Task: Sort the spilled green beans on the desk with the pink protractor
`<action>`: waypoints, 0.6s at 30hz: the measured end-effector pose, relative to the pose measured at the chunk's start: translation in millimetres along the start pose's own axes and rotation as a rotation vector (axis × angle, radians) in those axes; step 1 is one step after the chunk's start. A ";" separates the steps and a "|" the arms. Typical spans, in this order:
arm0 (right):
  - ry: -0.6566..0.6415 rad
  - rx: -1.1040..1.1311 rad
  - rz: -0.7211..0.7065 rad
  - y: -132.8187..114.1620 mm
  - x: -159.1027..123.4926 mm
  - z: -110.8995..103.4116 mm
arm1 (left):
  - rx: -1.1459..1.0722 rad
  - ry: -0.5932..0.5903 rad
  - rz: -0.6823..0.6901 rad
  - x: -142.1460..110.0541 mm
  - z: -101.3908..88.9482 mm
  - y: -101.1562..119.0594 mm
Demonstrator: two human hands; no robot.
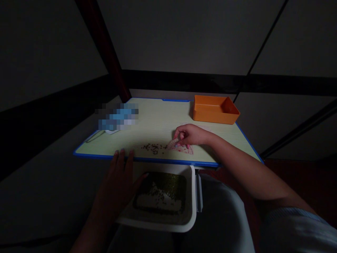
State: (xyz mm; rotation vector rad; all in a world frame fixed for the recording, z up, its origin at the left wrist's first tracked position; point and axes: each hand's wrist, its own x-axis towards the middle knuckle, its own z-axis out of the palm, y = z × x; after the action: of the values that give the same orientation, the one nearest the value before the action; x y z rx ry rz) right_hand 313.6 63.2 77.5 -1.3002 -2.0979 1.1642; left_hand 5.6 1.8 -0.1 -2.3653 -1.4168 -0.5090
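My right hand (188, 135) pinches a clear protractor with reddish markings (180, 147), which lies near the front edge of the small table (152, 116). Just left of the protractor, small dark beans or seeds (154, 148) are scattered on the tabletop. My left hand (119, 179) is open, its fingers stretched to the table's blue front edge and its thumb over the white plastic container (193, 196). Small dark green beans (168, 182) lie in that container, which sits at my lap below the edge. The hand covers its left side.
An orange open bin (216, 114) stands at the table's back right. On the left lies a blurred blue-and-white object (118, 117) with a thin cord or rod by it. Dark wall panels (184, 38) rise behind the table.
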 end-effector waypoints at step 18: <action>-0.024 0.053 0.007 2.5 -1.3 -4.0 | 0.016 -0.003 0.015 -0.4 -1.3 0.3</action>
State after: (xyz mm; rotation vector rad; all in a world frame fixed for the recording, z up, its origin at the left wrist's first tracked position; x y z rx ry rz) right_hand 318.3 64.3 77.8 -1.2768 -2.0664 1.2356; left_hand 5.5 0.8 0.8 -2.3630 -1.3987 -0.4886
